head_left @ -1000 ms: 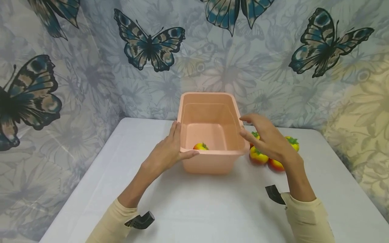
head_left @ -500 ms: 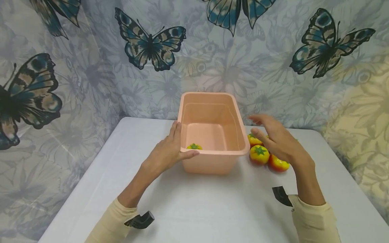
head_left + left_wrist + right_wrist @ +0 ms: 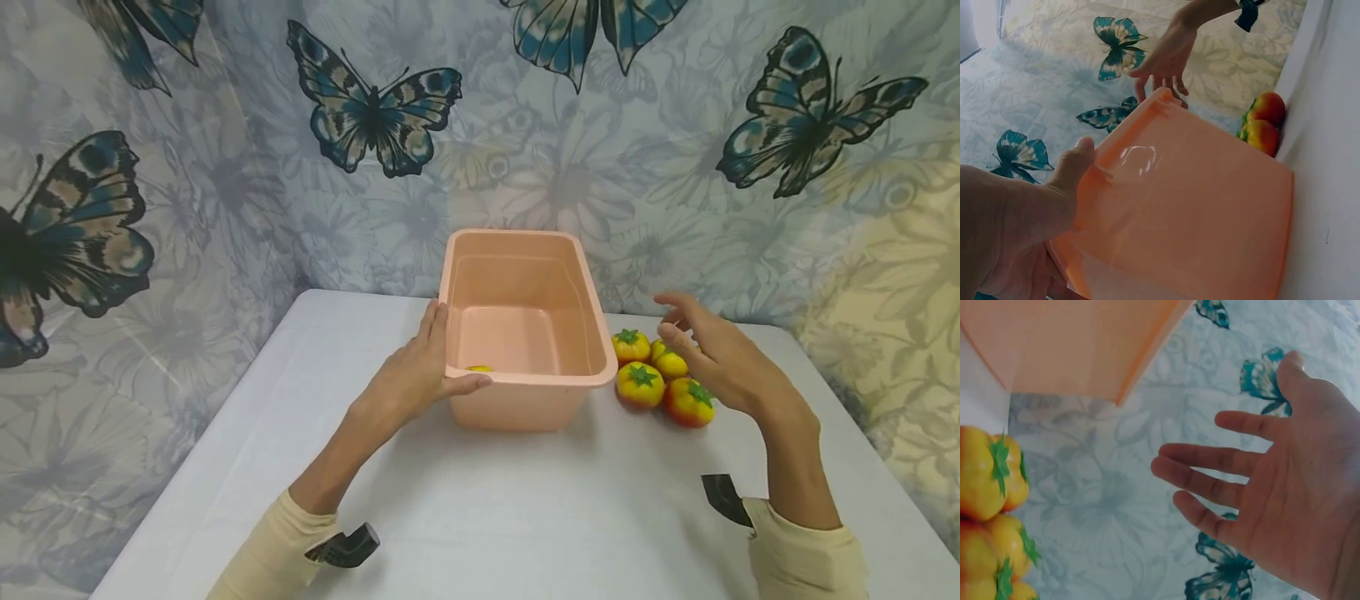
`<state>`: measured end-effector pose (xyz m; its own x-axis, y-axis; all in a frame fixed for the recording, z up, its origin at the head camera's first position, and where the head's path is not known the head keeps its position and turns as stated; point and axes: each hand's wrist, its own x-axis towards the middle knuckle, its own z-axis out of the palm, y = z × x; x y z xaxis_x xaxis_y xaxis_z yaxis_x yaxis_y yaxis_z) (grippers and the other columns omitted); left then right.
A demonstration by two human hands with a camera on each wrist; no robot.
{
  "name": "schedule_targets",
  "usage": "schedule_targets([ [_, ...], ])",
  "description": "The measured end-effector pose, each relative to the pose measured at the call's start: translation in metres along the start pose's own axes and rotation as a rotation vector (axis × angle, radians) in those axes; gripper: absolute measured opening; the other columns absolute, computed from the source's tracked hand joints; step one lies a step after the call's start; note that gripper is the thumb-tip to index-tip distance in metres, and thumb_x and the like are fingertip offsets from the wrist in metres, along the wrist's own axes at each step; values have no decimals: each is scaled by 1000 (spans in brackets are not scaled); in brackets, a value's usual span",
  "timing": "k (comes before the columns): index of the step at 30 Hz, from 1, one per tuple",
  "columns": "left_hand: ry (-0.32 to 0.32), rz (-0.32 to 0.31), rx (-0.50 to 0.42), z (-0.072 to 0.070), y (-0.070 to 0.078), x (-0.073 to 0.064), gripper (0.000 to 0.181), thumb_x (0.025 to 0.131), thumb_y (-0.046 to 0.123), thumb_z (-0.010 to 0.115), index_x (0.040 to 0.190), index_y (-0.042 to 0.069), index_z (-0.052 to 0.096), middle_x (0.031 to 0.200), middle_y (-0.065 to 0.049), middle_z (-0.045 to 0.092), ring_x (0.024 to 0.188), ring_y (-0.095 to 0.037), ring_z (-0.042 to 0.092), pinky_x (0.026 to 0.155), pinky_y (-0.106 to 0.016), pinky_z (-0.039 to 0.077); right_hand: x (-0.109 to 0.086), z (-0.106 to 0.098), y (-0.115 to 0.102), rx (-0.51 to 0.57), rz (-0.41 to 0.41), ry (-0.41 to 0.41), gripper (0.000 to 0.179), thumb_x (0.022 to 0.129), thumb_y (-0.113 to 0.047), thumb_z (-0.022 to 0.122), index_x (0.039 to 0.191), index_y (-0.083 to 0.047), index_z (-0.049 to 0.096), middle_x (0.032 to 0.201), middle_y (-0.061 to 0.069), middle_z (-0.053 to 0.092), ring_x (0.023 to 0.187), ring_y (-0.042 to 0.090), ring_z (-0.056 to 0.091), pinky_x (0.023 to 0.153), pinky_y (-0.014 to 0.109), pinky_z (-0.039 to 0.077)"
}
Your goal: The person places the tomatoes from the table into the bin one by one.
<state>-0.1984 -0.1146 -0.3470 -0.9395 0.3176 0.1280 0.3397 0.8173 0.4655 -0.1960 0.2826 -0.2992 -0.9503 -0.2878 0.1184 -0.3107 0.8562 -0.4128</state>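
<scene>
A peach-coloured plastic basin point(image 3: 517, 406) stands on the white table. My left hand point(image 3: 408, 371) grips its near left corner, the thumb over the front rim and the fingers along the left side; in the left wrist view the thumb point(image 3: 1072, 165) lies against the rim. A sliver of a yellow fruit point(image 3: 479, 368) shows inside, mostly hidden by the front wall. My right hand point(image 3: 723, 358) hovers beside several red-and-yellow fruits with green leafy tops, such as the near one point(image 3: 688, 403). In the right wrist view its fingers point(image 3: 1210, 478) are spread and hold nothing.
Fruits sit in a cluster just right of the basin, one of them point(image 3: 640, 385) close to its wall. Behind the white table point(image 3: 525, 517) hangs a butterfly-patterned backdrop point(image 3: 645, 167), close to the table's back edge.
My right hand has moved right, away from the basin's rim and past the fruits, uncovering more of them. The fruit inside has shifted left and sunk from sight behind the front wall. My left hand stays put.
</scene>
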Motion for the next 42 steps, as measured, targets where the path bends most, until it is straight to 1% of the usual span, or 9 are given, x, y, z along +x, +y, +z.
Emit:
schedule_targets([
  [3, -15, -3, -24, -1, 0, 0, 127, 88, 72, 68, 168, 3, -2, 177, -18, 0, 142, -47, 52, 109, -56, 52, -5, -3, 7, -9, 5, -9, 60, 111, -44, 39, 161, -12, 28, 135, 28, 60, 86, 29, 70, 82, 61, 57],
  [8, -18, 7, -21, -4, -2, 0, 124, 89, 70, 69, 168, 4, -2, 177, -16, -1, 139, -47, 55, 109, -55, 52, -12, -8, 17, -25, 13, -14, 59, 112, -42, 40, 160, -11, 27, 135, 30, 60, 104, 41, 67, 87, 67, 53],
  [14, -44, 12, -8, -7, -5, 0, 122, 91, 69, 67, 168, 4, -1, 177, -17, 0, 139, -48, 55, 109, -56, 52, -18, -10, 26, -14, 53, -69, 60, 112, -42, 40, 160, -10, 25, 136, 34, 57, 102, 41, 70, 87, 67, 56],
  [20, -76, 14, -46, -10, -12, 4, 121, 91, 68, 68, 168, 7, -2, 177, -15, -4, 150, -46, 42, 118, -56, 44, -27, -12, 34, -5, 58, -70, 58, 112, -40, 40, 162, -12, 27, 136, 33, 60, 116, 50, 63, 91, 73, 49],
  [22, -85, 10, -60, -10, -14, 5, 120, 91, 68, 68, 169, 8, -2, 177, -14, -4, 153, -45, 37, 121, -56, 41, -29, -13, 36, 3, 54, -72, 57, 112, -39, 40, 160, -11, 28, 134, 32, 62, 112, 47, 65, 91, 72, 49],
  [27, -93, 13, -62, -10, -16, 4, 121, 91, 69, 66, 168, 8, -3, 177, -14, -5, 151, -46, 40, 119, -57, 42, -34, -14, 40, 5, 60, -103, 55, 112, -39, 43, 157, -9, 31, 132, 32, 64, 102, 37, 70, 90, 69, 52],
  [35, -68, 17, -42, -10, -16, 5, 119, 92, 68, 67, 169, 8, -1, 178, -15, -4, 141, -48, 52, 111, -57, 49, -32, -16, 47, 4, 55, -114, 60, 111, -36, 50, 157, -5, 30, 128, 29, 65, 109, 40, 66, 87, 64, 53],
  [39, -65, 22, -46, -9, -17, 6, 119, 92, 68, 67, 169, 9, -2, 177, -16, -3, 139, -48, 54, 111, -57, 50, -32, -14, 56, -15, 102, -158, 72, 108, -42, 56, 159, -2, 25, 131, 32, 61, 116, 46, 61, 87, 62, 54],
  [42, -64, 24, -41, -9, -17, 5, 120, 91, 70, 66, 169, 10, -2, 177, -16, -3, 138, -48, 55, 110, -57, 51, -31, -9, 67, -30, 150, -201, 78, 106, -47, 58, 159, 0, 24, 132, 35, 57, 115, 47, 59, 86, 60, 55],
])
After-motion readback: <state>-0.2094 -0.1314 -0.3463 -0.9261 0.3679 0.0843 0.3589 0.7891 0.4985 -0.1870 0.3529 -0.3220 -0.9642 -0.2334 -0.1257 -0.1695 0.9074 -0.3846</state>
